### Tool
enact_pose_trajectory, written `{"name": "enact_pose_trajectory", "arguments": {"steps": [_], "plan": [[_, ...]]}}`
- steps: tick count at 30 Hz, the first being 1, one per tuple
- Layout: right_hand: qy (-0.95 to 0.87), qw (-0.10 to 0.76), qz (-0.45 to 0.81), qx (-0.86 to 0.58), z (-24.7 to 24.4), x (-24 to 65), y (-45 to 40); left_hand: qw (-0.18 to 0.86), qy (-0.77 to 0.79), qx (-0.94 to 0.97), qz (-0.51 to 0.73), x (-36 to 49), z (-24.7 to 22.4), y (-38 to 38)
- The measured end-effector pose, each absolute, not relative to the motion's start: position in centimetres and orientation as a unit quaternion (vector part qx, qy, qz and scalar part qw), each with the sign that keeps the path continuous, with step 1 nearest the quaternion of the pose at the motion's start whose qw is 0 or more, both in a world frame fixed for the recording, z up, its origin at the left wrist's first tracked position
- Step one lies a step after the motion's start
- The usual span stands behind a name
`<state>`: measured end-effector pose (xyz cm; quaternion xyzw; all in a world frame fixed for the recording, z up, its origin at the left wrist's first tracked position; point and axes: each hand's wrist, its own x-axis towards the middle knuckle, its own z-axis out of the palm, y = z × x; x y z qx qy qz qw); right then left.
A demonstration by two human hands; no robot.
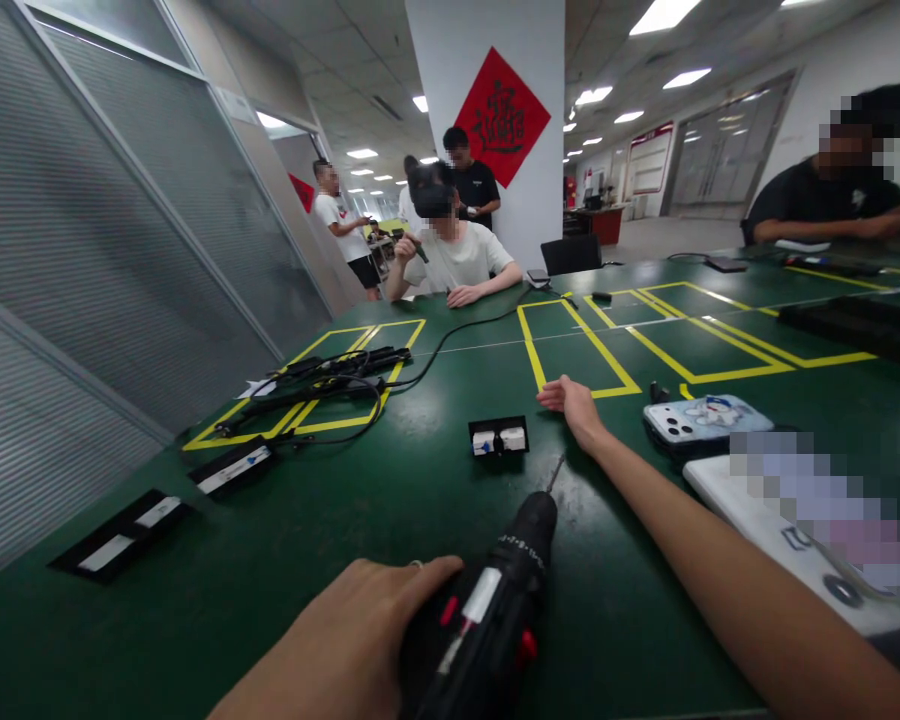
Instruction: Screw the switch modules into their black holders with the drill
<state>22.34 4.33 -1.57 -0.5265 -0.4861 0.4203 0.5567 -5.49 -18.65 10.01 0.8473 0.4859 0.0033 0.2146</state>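
My left hand (345,625) is at the bottom centre, wrapped against the left side of a black power drill (495,590); some of its fingers are hidden. The drill's thin bit (556,474) points away, up and slightly right. Beyond the bit, my right hand (574,405) is over the green table with its fingers stretched out and nothing in them. Left of that hand sits a small black frame (527,435) with two white blocks.
Two dark panels with white labels (120,535) (232,468) lie on the left, near tangled black cables (330,385). On the right are a phone (709,417) and a white case (787,540). Yellow tape (600,345) marks the table (450,375). A person (465,255) sits opposite.
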Motion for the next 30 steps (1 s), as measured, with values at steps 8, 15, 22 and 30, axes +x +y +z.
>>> {"name": "enact_pose_trajectory", "arguments": {"steps": [8,15,22,30], "plan": [[-0.464,0.521,0.462,-0.548,-0.9,22.7,4.4,0.144,0.415,0.897,-0.048,0.4,7.6,-15.7],[-0.528,0.466,0.414,-0.577,-0.9,22.3,4.4,0.211,0.326,0.919,0.072,0.4,7.4,-15.6],[-0.627,0.369,0.332,-0.601,1.0,21.1,3.1,0.238,0.338,0.911,0.007,1.0,7.7,-15.2],[-0.696,0.300,0.269,-0.594,3.7,16.7,2.1,0.255,0.346,0.902,0.037,-0.7,9.8,-11.1]]}}
